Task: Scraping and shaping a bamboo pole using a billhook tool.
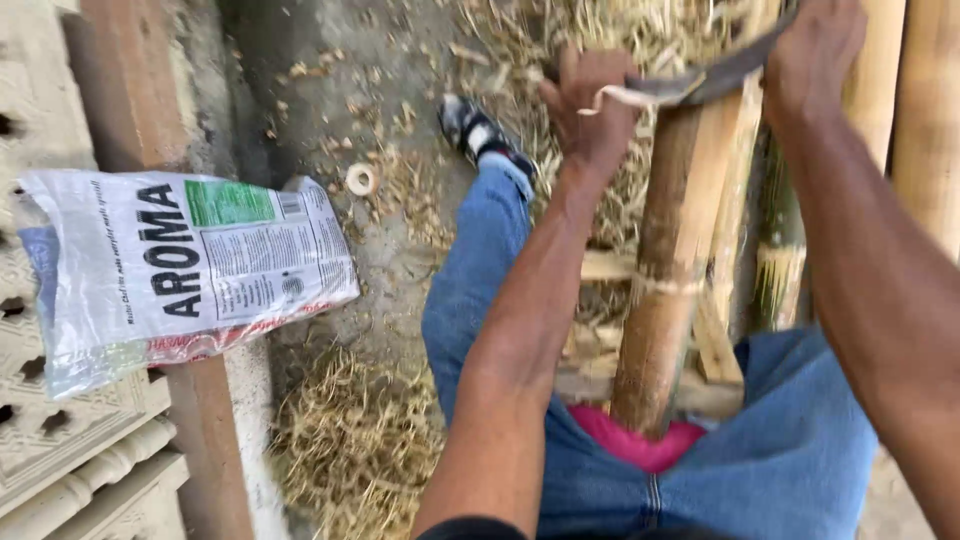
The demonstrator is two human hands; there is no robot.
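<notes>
My left hand [592, 105] and my right hand [812, 55] each grip one end of a dark curved blade [712, 78] laid across a brown bamboo pole [668, 270]. The pole runs away from my lap between my legs in blue jeans [480, 260]. Its near end rests against a pink cloth [640, 440] at my waist. A pale shaving curls off the blade beside my left hand.
A printed white plastic sack [170, 270] lies on a plank at the left. Bamboo shavings [350, 440] litter the concrete ground. More bamboo poles [925, 110] stand at the right. A small white ring [360, 179] lies on the ground. My sandalled foot [478, 130] is ahead.
</notes>
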